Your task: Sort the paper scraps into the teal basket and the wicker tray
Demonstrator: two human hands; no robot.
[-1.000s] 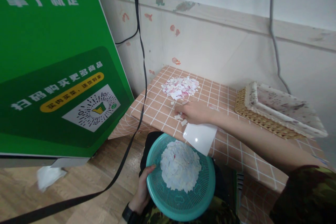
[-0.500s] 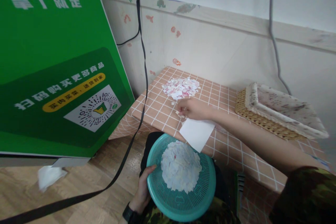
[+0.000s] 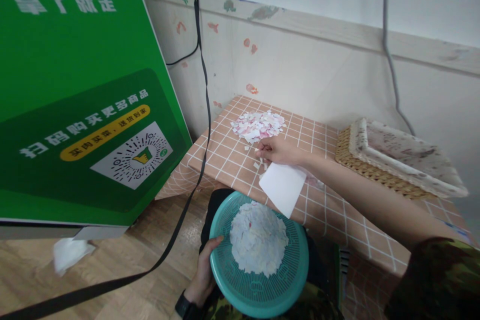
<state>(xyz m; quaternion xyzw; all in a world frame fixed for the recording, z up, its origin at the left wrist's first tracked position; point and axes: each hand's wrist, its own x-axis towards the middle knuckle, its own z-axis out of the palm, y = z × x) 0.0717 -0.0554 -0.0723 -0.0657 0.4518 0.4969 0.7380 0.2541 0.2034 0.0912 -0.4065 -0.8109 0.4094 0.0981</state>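
My left hand (image 3: 206, 266) grips the rim of a teal plastic colander (image 3: 258, 295) resting on my lap. Inside the colander lies a mound of pale torn paper bits (image 3: 258, 240). Over the table, my right hand (image 3: 273, 151) is closed with fingertips pinched together, small paper scraps at and just below them. Just beyond it sits a heap of white and pink torn paper (image 3: 258, 126). A white sheet of paper (image 3: 284, 187) lies under my right wrist, one corner hanging over the table's near edge.
A checked brown cloth covers the table (image 3: 225, 160). A lined wicker basket (image 3: 382, 175) stands at its right, against the wall. On the left rises a green panel (image 3: 75, 60). A black strap (image 3: 205, 125) hangs across the view. White tissue (image 3: 71, 254) lies on the floor.
My right hand has shifted slightly up and to the right, uncovering several small scraps beneath its fingers. The white sheet has turned a little. The left hand and colander stay put.
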